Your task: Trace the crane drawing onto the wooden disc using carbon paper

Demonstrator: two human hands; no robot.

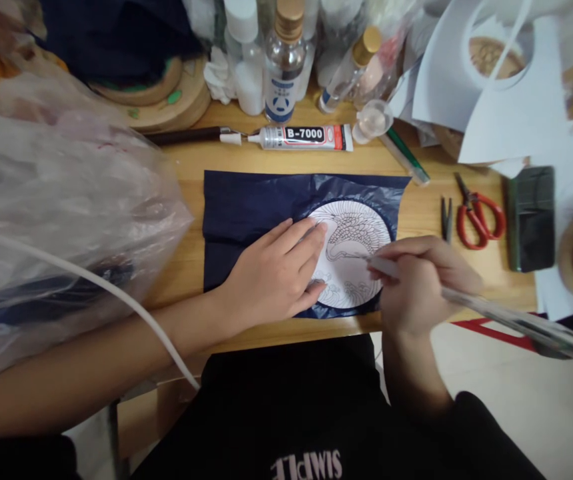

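Note:
A dark blue sheet (pixel 251 207) lies flat on the wooden table (pixel 186 267). On its right part rests a round white paper (pixel 354 230) printed with a line drawing of a crane. My left hand (pixel 274 273) lies flat, fingers stretched out, pressing the left edge of the round paper. My right hand (pixel 416 287) is closed around a long clear pen (pixel 506 317), whose tip touches the drawing near its middle.
A B-7000 glue tube (pixel 301 137), bottles (pixel 284 60) and a small clear cup (pixel 372 120) stand behind the sheet. Red scissors (pixel 479 213), tweezers (pixel 446 219) and a dark block (pixel 531 217) lie at right. A large plastic bag (pixel 51 200) fills the left. White cut papers (pixel 511 93) at back right.

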